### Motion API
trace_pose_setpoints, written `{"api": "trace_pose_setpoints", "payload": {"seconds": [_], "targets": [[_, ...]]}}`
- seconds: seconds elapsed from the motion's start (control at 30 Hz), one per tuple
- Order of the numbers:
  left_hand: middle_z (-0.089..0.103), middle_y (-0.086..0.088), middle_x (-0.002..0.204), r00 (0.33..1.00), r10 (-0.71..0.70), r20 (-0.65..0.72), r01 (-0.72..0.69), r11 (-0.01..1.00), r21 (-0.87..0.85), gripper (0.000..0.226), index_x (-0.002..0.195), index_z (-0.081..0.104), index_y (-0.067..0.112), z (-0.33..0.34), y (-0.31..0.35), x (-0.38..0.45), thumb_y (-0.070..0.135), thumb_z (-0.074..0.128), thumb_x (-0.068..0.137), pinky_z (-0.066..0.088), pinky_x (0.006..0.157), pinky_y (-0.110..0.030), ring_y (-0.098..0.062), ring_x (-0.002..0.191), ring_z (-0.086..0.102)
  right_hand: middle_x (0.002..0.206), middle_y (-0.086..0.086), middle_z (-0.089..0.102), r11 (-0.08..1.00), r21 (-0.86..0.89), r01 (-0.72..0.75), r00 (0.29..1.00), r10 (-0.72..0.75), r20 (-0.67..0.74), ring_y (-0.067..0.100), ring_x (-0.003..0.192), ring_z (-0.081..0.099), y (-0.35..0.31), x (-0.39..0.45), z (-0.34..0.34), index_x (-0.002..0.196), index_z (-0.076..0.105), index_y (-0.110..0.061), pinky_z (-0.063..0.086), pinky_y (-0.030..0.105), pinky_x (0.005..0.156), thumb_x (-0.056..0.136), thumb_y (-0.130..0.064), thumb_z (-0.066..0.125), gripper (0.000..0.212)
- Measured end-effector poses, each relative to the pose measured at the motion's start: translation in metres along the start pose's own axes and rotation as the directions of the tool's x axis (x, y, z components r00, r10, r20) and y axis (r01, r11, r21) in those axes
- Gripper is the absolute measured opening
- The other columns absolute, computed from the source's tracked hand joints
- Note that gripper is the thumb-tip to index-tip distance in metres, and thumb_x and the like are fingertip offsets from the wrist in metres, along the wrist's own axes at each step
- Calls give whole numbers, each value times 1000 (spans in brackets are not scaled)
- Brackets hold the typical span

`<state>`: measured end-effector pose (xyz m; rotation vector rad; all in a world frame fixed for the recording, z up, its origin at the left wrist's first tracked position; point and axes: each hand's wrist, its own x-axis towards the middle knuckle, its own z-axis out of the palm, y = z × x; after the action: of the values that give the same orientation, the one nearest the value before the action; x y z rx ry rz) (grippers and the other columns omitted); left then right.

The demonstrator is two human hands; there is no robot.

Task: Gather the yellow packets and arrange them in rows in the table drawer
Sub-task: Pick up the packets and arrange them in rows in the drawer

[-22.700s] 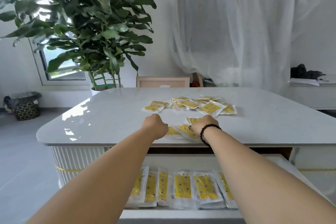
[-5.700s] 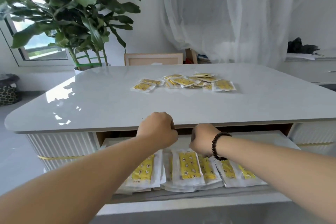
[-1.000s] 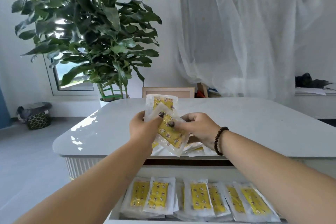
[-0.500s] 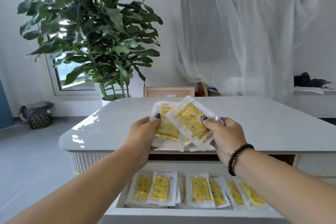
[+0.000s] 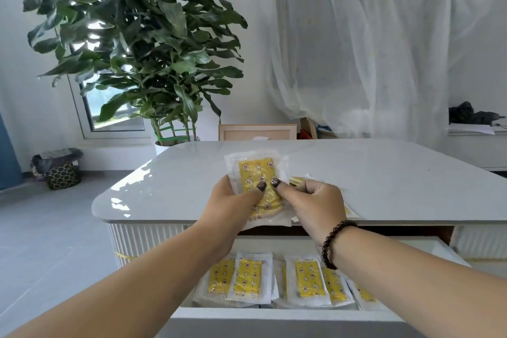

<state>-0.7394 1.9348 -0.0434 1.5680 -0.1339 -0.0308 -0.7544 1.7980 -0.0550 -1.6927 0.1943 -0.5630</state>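
Several yellow packets point(image 5: 256, 181) sit stacked upright in our grip, raised just above the near edge of the table point(image 5: 384, 186). Our left hand point(image 5: 236, 200) curls round the stack from the left, thumb pressed on the front packet. Our right hand point(image 5: 315, 203) pinches the same stack from the right, its thumb beside the left one on the yellow face; a few more packets point(image 5: 297, 180) peek out behind its fingers, and we cannot tell whether they are held or lie on the tabletop. A dark beaded bracelet point(image 5: 333, 244) circles our right wrist.

Below our forearms the open drawer point(image 5: 288, 315) holds a row of packets point(image 5: 274, 278) lying side by side, overlapping at their edges.

Beyond the table we see a large leafy plant point(image 5: 137, 44), a wooden frame point(image 5: 258, 132), a sheer white curtain point(image 5: 370, 49) and, on the floor at left, a patterned basket point(image 5: 61, 174).
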Motion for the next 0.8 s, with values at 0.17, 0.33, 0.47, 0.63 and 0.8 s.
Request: {"api": "trace_pose_setpoints", "payload": {"seconds": [0.17, 0.33, 0.47, 0.63, 0.8], "targets": [[71, -8, 100, 982, 8, -188, -16, 999, -41, 22, 106, 58, 15, -22, 1, 22, 6, 63, 87, 54, 90, -46, -27, 93, 70, 62, -1, 67, 1000, -10, -6, 998, 6, -63, 13, 56, 55, -6, 48, 4, 54, 58, -6, 49, 26, 61, 82, -30, 70, 39], [66, -10, 106, 915, -32, -403, 23, 999, -28, 34, 119, 52, 11, -54, -2, 50, 9, 63, 87, 55, 76, -37, -26, 94, 66, 71, 0, 64, 942, -333, -34, 985, 89, 151, 16, 63, 58, 11, 88, 25, 65, 58, -15, 44, 22, 57, 81, -30, 69, 24], [62, -12, 108, 890, -109, -442, 116, 993, -12, 50, 130, 41, 9, -65, -12, 58, 5, 64, 86, 59, 76, -41, -30, 92, 66, 108, 1, 62, 694, -638, 333, 905, -46, 422, 18, 96, 56, 42, 88, 64, 100, 61, -18, 46, 26, 80, 81, -39, 67, 29], [58, -5, 110, 914, -107, -391, 142, 988, 62, 98, 151, -2, 38, -68, -20, 60, 0, 61, 86, 57, 82, -51, -33, 94, 67, 135, 5, 51, 327, -703, 632, 721, 83, 687, 28, 123, 49, 68, 78, 93, 136, 43, -16, 41, 41, 101, 84, -52, 59, 65], [61, -1, 100, 933, -63, -354, 154, 959, 236, 66, 142, 39, 40, -67, -22, 56, 0, 55, 91, 57, 82, -46, -28, 88, 67, 110, 6, 70, 421, -680, 600, 747, 9, 665, 25, 99, 64, 60, 85, 92, 104, 72, -11, 53, 34, 86, 86, -28, 64, 26]]}}
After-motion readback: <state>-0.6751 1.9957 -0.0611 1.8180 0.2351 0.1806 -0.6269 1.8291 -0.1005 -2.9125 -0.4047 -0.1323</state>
